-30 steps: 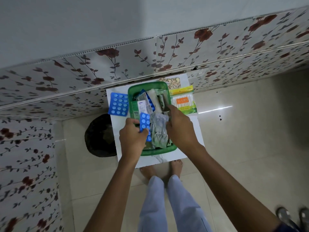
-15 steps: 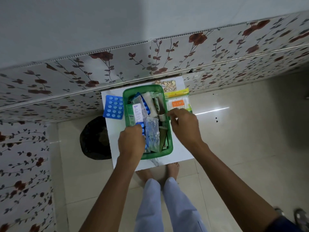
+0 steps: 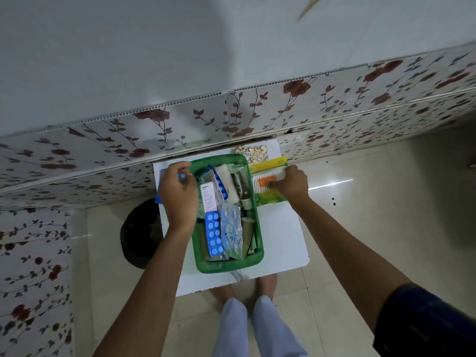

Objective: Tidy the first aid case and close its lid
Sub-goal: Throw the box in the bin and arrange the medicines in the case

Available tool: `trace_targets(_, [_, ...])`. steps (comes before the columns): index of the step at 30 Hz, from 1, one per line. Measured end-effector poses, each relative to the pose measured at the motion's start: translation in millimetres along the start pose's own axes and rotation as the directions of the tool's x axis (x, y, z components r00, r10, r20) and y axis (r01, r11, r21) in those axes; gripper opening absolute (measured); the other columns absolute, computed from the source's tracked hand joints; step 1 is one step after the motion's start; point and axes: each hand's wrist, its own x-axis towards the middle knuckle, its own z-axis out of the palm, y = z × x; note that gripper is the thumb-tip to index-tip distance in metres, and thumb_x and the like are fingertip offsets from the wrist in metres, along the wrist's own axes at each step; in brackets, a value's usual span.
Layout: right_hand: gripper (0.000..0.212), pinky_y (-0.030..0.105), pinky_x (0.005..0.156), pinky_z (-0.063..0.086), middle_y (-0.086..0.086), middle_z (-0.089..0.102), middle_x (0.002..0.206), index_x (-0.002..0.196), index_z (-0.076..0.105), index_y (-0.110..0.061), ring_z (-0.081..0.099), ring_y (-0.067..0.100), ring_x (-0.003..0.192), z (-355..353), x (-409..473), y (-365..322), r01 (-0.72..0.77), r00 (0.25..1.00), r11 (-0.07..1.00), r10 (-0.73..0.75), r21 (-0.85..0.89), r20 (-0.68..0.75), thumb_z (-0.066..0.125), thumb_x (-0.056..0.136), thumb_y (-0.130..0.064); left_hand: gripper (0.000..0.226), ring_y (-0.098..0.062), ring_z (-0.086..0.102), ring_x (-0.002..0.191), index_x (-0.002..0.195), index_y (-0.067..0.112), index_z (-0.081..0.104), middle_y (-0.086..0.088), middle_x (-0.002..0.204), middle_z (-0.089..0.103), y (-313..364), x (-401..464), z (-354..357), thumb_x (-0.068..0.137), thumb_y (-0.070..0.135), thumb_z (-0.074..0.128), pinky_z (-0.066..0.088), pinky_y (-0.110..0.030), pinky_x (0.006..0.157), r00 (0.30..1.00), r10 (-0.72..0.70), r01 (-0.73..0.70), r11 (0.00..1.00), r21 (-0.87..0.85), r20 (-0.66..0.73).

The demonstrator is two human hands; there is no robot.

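Note:
The open green first aid case (image 3: 226,267) sits on a small white table (image 3: 279,240). Inside it lie a blue blister strip (image 3: 213,235), a clear packet (image 3: 231,231), a white box (image 3: 208,197), a gauze roll (image 3: 227,181) and a small bottle (image 3: 243,188). No lid shows. My left hand (image 3: 177,198) rests left of the case on a blue blister sheet (image 3: 157,199), fingers curled on its far edge; most of the sheet is hidden. My right hand (image 3: 292,184) grips a cotton swab pack (image 3: 265,180) lying just right of the case.
A gold pill strip (image 3: 253,153) and a yellow-green packet (image 3: 269,163) lie at the table's far right, against the floral wall panel. A dark round object (image 3: 139,233) stands on the floor left of the table. My feet are under its near edge.
Both hands left the case. My left let go of the blue strip inside and moved out left onto the blue sheet; my right moved out right onto the cotton swab pack.

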Motion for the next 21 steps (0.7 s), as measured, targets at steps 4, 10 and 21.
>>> trace_targets(4, [0.051, 0.033, 0.079, 0.047, 0.016, 0.065, 0.111, 0.111, 0.053, -0.003, 0.060, 0.030, 0.099, -21, -24, -8, 0.041, 0.998, 0.983, -0.033, 0.181, -0.048, 0.078, 0.071, -0.020, 0.036, -0.035, 0.051, 0.112, 0.118, 0.003, 0.054, -0.023, 0.127, 0.049, -35, 28, -13, 0.082, 0.001, 0.052, 0.042, -0.037, 0.091, 0.976, -0.208, 0.215, 0.955, 0.202, -0.057])
trace_targets(10, [0.032, 0.015, 0.062, 0.046, -0.004, 0.060, 0.089, 0.105, 0.052, -0.013, 0.057, 0.013, 0.078, -64, -99, -40, 0.345, 0.922, 0.855, -0.232, 0.387, -0.310, 0.072, 0.080, -0.018, 0.062, -0.042, 0.047, 0.119, 0.120, 0.004, 0.049, -0.023, 0.126, 0.053, -69, 47, -8, 0.069, 0.026, 0.075, 0.046, -0.052, 0.089, 0.903, -0.423, 0.324, 0.788, 0.523, 0.077])
trace_targets(21, [0.051, 0.037, 0.097, 0.046, 0.016, 0.053, 0.134, 0.138, 0.040, -0.008, 0.050, 0.033, 0.121, -8, -72, -94, 0.698, 0.716, 0.685, -0.654, -0.210, 0.245, 0.055, 0.090, -0.015, 0.060, -0.043, 0.048, 0.118, 0.120, 0.003, 0.045, -0.024, 0.128, 0.051, -82, 59, -1, 0.068, 0.016, 0.071, 0.047, -0.054, 0.090, 0.865, -0.502, 0.430, 0.738, 0.520, -0.004])
